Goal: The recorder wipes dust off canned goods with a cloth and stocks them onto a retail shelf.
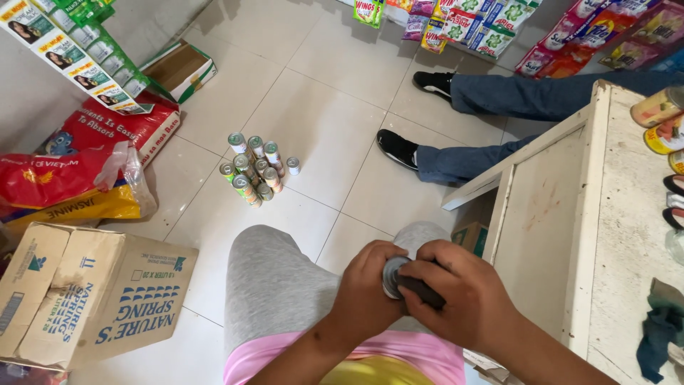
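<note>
We hold a small can point(392, 276) over our lap, left hand point(363, 289) cupped closed around its body, right hand point(459, 292) pressing a dark object point(420, 291) against its top; steady pressure with the can braced seems wise. The wooden counter point(570, 214) crowds our right; the tiled floor point(320, 93) toward the stacked cans point(254, 170) gives room.

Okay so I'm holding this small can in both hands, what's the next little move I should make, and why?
Probably set the can down beside the cluster of cans standing on the tiled floor. The left hand cups it and the right hand presses a dark object against its end, so it seems nearly handled, and the others already stand there.
</note>
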